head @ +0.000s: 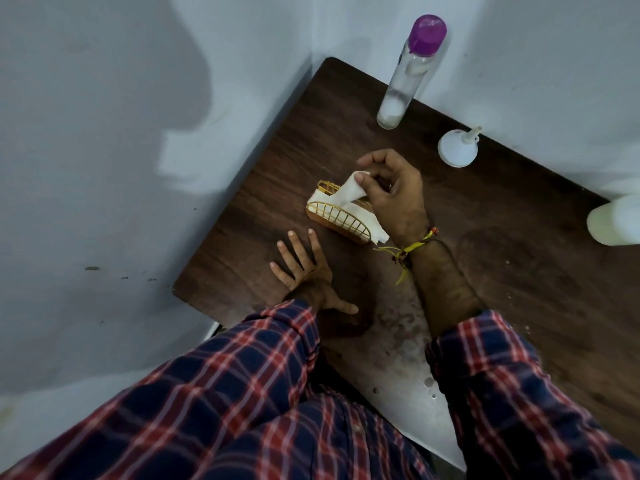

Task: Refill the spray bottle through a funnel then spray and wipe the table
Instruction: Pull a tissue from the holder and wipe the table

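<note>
A white tissue (pixel 349 190) is pinched between the thumb and fingers (pixel 369 185) of the right hand (pixel 394 199), its upper end lifted above a gold wire holder (pixel 337 216) while its lower part is still lodged among the other tissues there. The holder is set on the dark wooden table (pixel 502 265), near the middle of its left part. Just in front of the holder, the left hand (pixel 304 275) is laid flat on the table, palm down, with its fingers spread and the thumb stretched out to the side. Yellow threads (pixel 412 249) are tied round the right wrist, and both arms are covered by checked sleeves (pixel 242 375) in navy and red. Behind the right hand, a white funnel (pixel 458 147) lies tipped on the table close to the wall. Beside it, towards the corner, a tall clear bottle (pixel 403 81) with a purple cap is stood upright. At the right edge of the view, part of a white bottle (pixel 614 223) is seen; its top is cut off. Droplets and wet marks (pixel 398 327) are scattered on the table near the front edge.
</note>
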Action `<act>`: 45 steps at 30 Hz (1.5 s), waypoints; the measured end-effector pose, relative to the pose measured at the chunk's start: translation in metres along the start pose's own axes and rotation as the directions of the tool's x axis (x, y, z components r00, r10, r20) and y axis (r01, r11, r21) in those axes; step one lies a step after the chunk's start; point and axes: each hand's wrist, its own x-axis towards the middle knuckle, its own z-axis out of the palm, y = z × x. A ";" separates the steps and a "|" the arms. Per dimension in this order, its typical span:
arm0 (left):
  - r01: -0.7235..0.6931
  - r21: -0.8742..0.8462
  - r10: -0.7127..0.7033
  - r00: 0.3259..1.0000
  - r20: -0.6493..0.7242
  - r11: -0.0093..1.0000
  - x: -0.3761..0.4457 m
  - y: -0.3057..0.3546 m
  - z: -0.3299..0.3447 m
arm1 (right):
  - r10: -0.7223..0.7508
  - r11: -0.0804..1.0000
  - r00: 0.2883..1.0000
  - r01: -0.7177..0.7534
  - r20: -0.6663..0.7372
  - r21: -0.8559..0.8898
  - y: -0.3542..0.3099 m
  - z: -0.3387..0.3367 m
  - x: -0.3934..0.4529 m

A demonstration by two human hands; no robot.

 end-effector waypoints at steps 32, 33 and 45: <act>-0.358 0.083 0.368 0.896 -0.250 0.930 -0.057 0.037 0.081 | 0.460 0.788 0.797 -0.165 -0.390 0.592 0.014 -0.223 -0.215; -0.374 0.095 0.386 0.894 -0.229 0.923 -0.058 0.042 0.083 | 0.491 0.784 0.771 -0.188 -0.405 0.592 0.023 -0.226 -0.217; -0.413 0.178 0.444 0.871 -0.210 0.893 -0.056 0.086 0.065 | 0.504 0.747 0.809 -0.232 -0.302 0.623 0.062 -0.220 -0.146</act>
